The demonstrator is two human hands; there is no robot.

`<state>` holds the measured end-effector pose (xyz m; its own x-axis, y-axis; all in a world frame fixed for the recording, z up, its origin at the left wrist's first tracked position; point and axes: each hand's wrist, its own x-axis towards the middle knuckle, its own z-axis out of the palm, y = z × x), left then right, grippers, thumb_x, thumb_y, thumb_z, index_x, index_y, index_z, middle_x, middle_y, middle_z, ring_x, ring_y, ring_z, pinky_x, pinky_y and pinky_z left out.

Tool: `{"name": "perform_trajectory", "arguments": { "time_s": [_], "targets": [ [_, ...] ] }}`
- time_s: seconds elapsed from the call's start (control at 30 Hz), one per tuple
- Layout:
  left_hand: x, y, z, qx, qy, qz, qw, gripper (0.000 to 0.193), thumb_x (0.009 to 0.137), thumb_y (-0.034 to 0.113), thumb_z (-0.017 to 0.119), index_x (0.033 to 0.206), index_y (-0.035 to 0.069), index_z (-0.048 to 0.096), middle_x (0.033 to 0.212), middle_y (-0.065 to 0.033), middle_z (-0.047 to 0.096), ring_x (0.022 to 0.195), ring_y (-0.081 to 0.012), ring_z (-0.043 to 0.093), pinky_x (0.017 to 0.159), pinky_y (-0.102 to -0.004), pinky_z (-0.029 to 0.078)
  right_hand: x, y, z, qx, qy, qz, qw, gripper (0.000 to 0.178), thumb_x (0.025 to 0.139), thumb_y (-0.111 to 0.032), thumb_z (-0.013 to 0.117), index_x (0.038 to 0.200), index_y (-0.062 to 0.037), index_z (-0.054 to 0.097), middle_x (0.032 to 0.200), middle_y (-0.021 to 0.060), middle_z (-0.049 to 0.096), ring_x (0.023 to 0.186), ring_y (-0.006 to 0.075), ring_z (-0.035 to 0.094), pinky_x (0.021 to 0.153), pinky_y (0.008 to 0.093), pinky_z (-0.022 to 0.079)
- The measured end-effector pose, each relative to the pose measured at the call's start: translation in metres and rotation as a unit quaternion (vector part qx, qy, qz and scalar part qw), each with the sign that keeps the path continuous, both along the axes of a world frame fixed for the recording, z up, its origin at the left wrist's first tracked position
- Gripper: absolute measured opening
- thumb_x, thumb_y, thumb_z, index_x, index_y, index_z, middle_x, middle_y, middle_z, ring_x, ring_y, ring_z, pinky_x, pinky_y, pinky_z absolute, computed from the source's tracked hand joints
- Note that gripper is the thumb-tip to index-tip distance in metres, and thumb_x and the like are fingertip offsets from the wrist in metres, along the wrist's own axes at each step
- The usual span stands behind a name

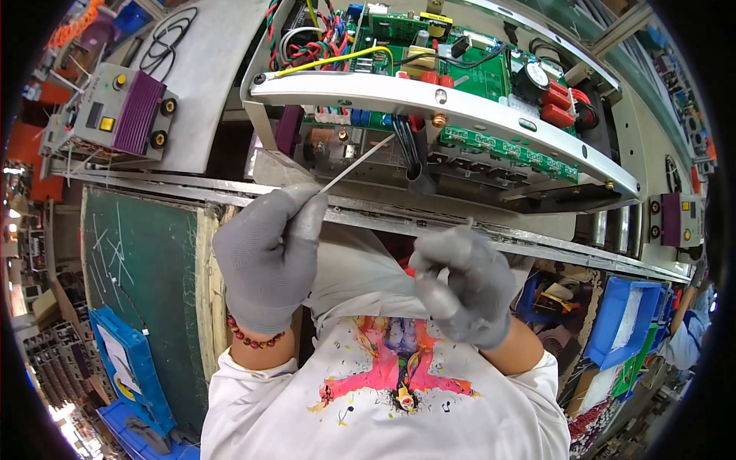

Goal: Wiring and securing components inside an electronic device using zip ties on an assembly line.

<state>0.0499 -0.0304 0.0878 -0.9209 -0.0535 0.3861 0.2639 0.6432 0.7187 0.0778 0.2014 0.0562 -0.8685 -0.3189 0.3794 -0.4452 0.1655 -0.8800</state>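
Both my hands wear grey gloves. My left hand (pixel 268 249) pinches a thin white cable tie (pixel 356 166) between thumb and forefinger. The tie slants up and right, its far end at a bundle of black wires (pixel 410 149) hanging below the white metal rail (pixel 368 90) of an electronics chassis. Whether it loops round the wires I cannot tell. To the right, my right hand (pixel 468 287) hovers in front of my shirt, below the chassis. Its fingers are loosely bent, thumb apart from forefinger, with nothing visible between them. Green circuit boards (pixel 483 69) and coloured wires fill the chassis.
A purple-and-grey box device (pixel 119 115) stands on the bench at left; a similar one (pixel 675 218) is at far right. Several thin white strips lie on a green mat (pixel 146 253). Blue bins (pixel 625 318) sit at lower right, near another person's sleeve (pixel 686 341).
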Motion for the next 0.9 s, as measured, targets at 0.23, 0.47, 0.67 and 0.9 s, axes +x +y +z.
{"name": "perform_trajectory", "arguments": {
  "time_s": [0.23, 0.47, 0.67, 0.9],
  "targets": [
    [-0.034, 0.025, 0.005, -0.050, 0.121, -0.038, 0.991, 0.012, 0.085, 0.010, 0.077, 0.097, 0.007, 0.074, 0.079, -0.0132, 0.070, 0.066, -0.0301, 0.068, 0.058, -0.0342, 0.051, -0.010, 0.005, 0.039, 0.021, 0.121, 0.003, 0.992, 0.032, 0.071, 0.004, 0.062, 0.103, 0.0037, 0.065, 0.079, 0.0120, 0.067, 0.067, 0.0196, 0.063, 0.065, 0.0341, 0.053],
    [-0.043, 0.040, 0.010, 0.010, 0.151, -0.039, 0.988, 0.011, 0.085, 0.010, 0.078, 0.095, 0.007, 0.075, 0.079, -0.0118, 0.069, 0.065, -0.0264, 0.067, 0.058, -0.0314, 0.051, -0.083, 0.030, 0.112, 0.346, 0.352, -0.050, 0.868, 0.059, 0.071, -0.001, 0.069, 0.129, -0.0017, 0.057, 0.112, 0.0135, 0.065, 0.102, 0.0304, 0.064, 0.085, 0.0413, 0.050],
    [-0.042, 0.029, 0.016, 0.031, 0.086, -0.131, 0.987, 0.019, 0.085, 0.005, 0.074, 0.104, 0.004, 0.074, 0.082, -0.0127, 0.068, 0.066, -0.0228, 0.065, 0.059, -0.0308, 0.049, -0.095, 0.004, 0.114, 0.491, 0.317, -0.071, 0.808, 0.057, 0.073, 0.001, 0.067, 0.128, -0.0114, 0.060, 0.099, 0.0099, 0.065, 0.086, 0.0321, 0.063, 0.076, 0.0434, 0.050],
    [-0.035, 0.045, 0.008, 0.039, 0.213, -0.057, 0.975, 0.020, 0.084, -0.010, 0.068, 0.102, -0.001, 0.069, 0.090, -0.0115, 0.070, 0.076, -0.0162, 0.066, 0.073, -0.0250, 0.052, -0.100, 0.002, 0.125, 0.446, 0.303, -0.025, 0.842, 0.039, 0.081, -0.001, 0.069, 0.118, -0.0082, 0.065, 0.089, 0.0088, 0.065, 0.080, 0.0279, 0.065, 0.070, 0.0401, 0.051]
  ]
}}
